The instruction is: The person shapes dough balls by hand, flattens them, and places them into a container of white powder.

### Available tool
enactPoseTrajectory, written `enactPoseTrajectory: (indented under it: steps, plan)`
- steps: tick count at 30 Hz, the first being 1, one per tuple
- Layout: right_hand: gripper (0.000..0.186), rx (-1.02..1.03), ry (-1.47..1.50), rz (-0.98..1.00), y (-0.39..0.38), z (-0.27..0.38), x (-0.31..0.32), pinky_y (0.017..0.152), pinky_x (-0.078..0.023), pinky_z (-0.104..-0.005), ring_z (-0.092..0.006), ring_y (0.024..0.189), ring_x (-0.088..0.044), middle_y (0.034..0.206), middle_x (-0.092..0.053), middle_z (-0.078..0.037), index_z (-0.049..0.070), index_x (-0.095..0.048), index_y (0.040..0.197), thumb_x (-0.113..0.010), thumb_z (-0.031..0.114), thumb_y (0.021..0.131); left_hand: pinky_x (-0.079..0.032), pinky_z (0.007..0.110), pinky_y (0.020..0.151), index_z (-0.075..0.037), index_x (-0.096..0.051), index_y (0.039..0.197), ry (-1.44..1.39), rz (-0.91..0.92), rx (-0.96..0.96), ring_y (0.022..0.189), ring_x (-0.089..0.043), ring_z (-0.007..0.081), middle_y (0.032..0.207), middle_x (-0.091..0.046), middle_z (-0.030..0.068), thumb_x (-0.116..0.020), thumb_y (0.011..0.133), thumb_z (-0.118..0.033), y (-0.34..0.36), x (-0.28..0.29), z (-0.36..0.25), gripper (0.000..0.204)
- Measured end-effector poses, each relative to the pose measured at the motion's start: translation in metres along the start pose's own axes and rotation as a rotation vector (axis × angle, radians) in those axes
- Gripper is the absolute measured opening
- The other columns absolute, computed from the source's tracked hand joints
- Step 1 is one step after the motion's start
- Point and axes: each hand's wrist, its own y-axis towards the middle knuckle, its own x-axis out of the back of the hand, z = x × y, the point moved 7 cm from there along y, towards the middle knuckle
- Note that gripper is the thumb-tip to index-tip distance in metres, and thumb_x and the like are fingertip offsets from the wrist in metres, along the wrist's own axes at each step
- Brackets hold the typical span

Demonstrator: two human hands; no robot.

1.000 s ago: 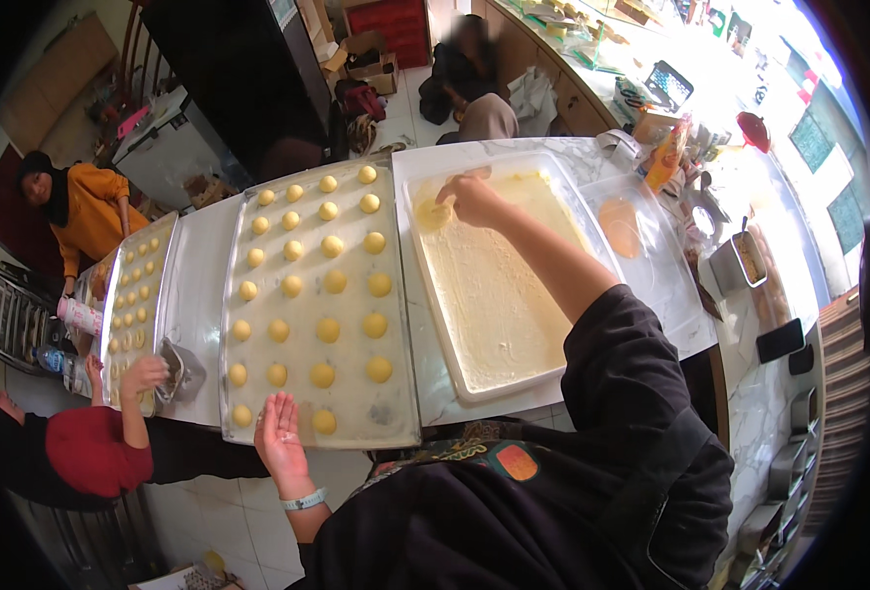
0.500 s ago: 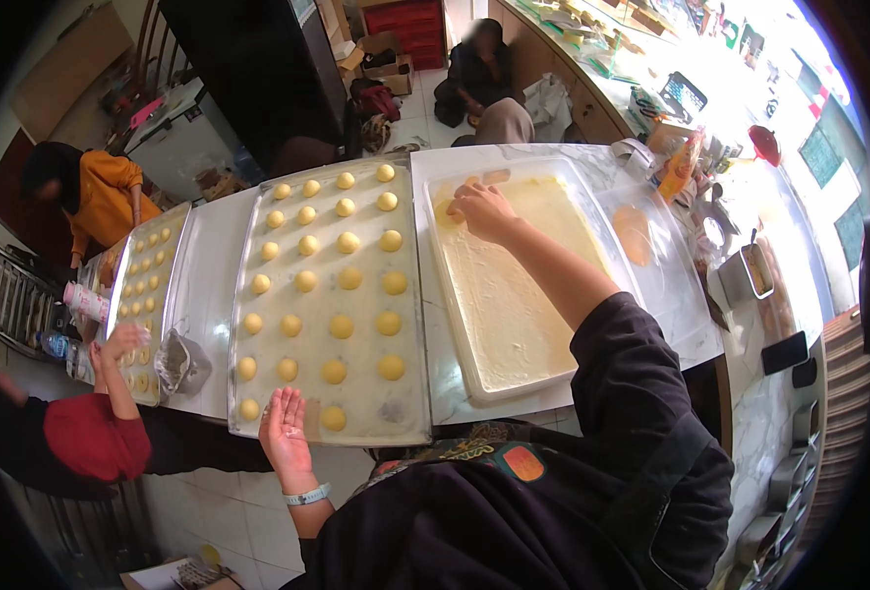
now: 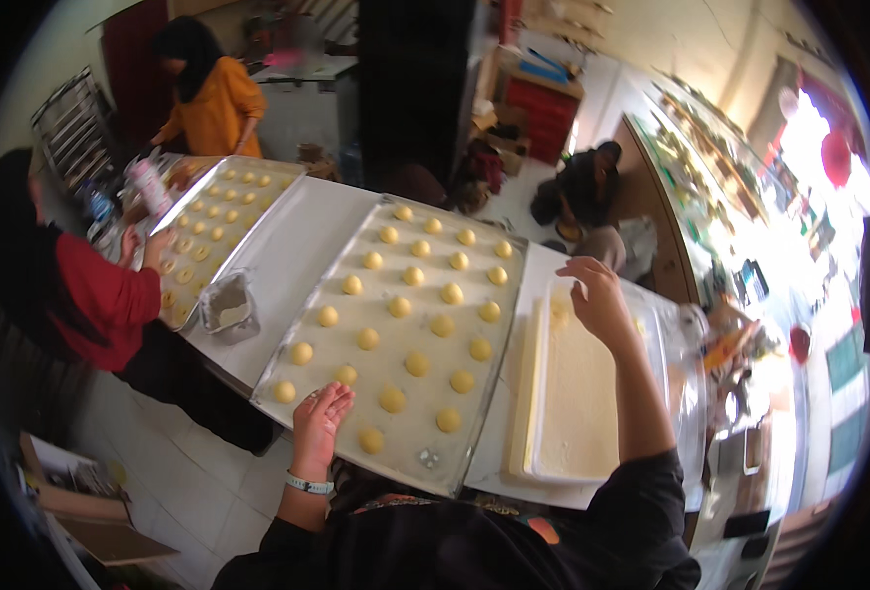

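Note:
A large tray [image 3: 484, 398] lies in front of me with rows of round yellow dough balls [image 3: 416, 364]. At its near edge, by the lower left balls, my left hand [image 3: 323, 418] is raised with the fingers stretched and slightly cupped; I see nothing in it. On the right stands a white plastic tub [image 3: 521, 423], its inside coated with a pale yellow layer [image 3: 578, 403]. My right hand [image 3: 597, 295] hovers over the tub's far end, thumb apart from bent fingers, with nothing visible in it. A yellowish lump sits in the tub's far left corner.
Leftward, a second tray [image 3: 248, 234] holds smaller dough pieces, with a grey container [image 3: 229, 310] of pale powder beside it. A person in red sleeves [image 3: 111, 285] works there; another in orange [image 3: 224, 108] stands beyond. Someone sits low on the floor [image 3: 578, 187] at the back.
My view has swung, so the trays and tub sit differently in it. My right hand has lifted out of the tub's far left corner and its fingers have parted. My left hand stays by the tray's near edge.

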Motion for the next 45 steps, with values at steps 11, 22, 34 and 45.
enactPoseTrajectory:
  steps: [11, 22, 34, 45]
  plan:
    - [0.024, 0.500, 0.323, 0.370, 0.098, 0.272, -0.123, 0.085, -0.047, -0.0343, -0.0283, 0.100, -0.057, 0.109, -0.060, -0.012, 0.004, -0.062, 0.102, -0.055, -0.002, 0.080, -0.048, 0.036, 0.085, 0.002, -0.056, 0.101, -0.053, -0.179, -0.125, 0.091, -0.061, 0.0251, 0.096, -0.062, 0.0130, -0.059, 0.087, -0.016, 0.017, 0.123, -0.082, 0.023]
    - [0.024, 0.559, -0.044, 1.033, 0.120, 0.399, -0.445, 0.076, -0.050, -0.0383, -0.0321, 0.086, -0.062, 0.093, -0.065, -0.015, 0.003, -0.067, 0.094, -0.054, 0.001, 0.074, -0.050, 0.032, 0.079, 0.005, -0.054, 0.106, -0.110, -0.510, -0.285, 0.088, -0.062, 0.0240, 0.095, -0.061, 0.0139, -0.060, 0.087, -0.017, -0.015, 0.280, -0.161, 0.030]
    - [0.015, 0.577, -0.003, 0.968, 0.115, 0.402, -0.458, 0.075, -0.051, -0.0414, -0.0340, 0.083, -0.063, 0.093, -0.064, -0.018, 0.002, -0.066, 0.086, -0.059, 0.006, 0.073, -0.051, 0.034, 0.080, 0.005, -0.054, 0.104, -0.055, -0.409, -0.183, 0.086, -0.062, 0.0253, 0.094, -0.061, 0.0148, -0.060, 0.086, -0.014, 0.020, 0.282, -0.168, 0.026]
    - [0.027, 0.023, 0.606, 0.413, 0.031, 0.331, -0.291, 0.083, -0.048, -0.0326, -0.0286, 0.098, -0.062, 0.106, -0.063, -0.018, 0.002, -0.062, 0.108, -0.061, 0.015, 0.084, -0.046, 0.034, 0.092, 0.007, -0.052, 0.112, -0.072, 0.126, 0.094, 0.102, -0.060, 0.0239, 0.104, -0.062, 0.0156, -0.051, 0.093, -0.025, 0.044, 0.135, -0.111, 0.038]
